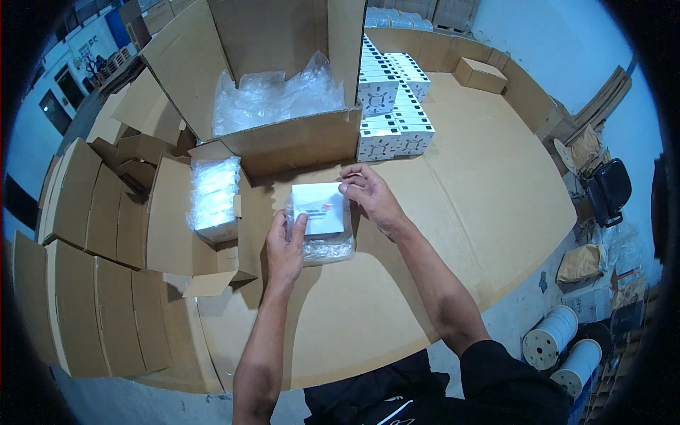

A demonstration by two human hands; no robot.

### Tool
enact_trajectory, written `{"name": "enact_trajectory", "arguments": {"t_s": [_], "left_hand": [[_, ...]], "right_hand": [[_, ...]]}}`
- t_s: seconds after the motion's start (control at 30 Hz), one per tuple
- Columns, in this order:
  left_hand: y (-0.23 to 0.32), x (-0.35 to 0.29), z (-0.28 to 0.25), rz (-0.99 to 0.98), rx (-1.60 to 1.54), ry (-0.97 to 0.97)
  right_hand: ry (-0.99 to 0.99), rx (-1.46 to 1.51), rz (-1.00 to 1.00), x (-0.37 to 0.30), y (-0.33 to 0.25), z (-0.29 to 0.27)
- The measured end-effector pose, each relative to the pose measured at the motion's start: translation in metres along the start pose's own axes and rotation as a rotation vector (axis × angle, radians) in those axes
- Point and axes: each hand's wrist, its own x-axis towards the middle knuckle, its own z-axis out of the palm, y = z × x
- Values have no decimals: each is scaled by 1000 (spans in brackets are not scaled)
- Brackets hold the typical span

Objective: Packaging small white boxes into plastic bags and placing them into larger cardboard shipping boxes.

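A small white box (pixel 316 204) with a little print on its face is held above the cardboard-covered table. Clear bubble wrap (pixel 330 248) lies under it and shows past its near and right edges. My left hand (pixel 285 249) grips the box's left side, thumb on top and fingers partly hidden. At the far right corner, my right hand (pixel 374 201) is bent in a pinch, its thumb on the box. To the left stands an open carton (pixel 176 234) with bubble-wrapped white boxes (pixel 214 195) in a row inside.
Beyond my hands, a large open carton (pixel 304 138) holds loose bubble wrap (pixel 280 99). Stacked white boxes (pixel 397 131) stand right of it. Folded-open brown cartons (pixel 113 304) crowd the left side. A small closed carton (pixel 482 75) sits at the far right, near the table's raised cardboard border (pixel 528 92).
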Motion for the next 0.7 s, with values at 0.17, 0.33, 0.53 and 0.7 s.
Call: {"name": "enact_trajectory", "arguments": {"t_s": [0.17,0.33,0.53,0.7], "left_hand": [[1,2,2,-2,-111,71],[-6,5,-4,29,-20,25],[3,5,-2,-11,36,102],[-1,9,-6,114,-20,79]], "right_hand": [[0,195,294,-8,14,-1],[156,431,264,-17,25,24],[160,495,216,-18,24,26],[132,545,161,-18,20,27]]}}
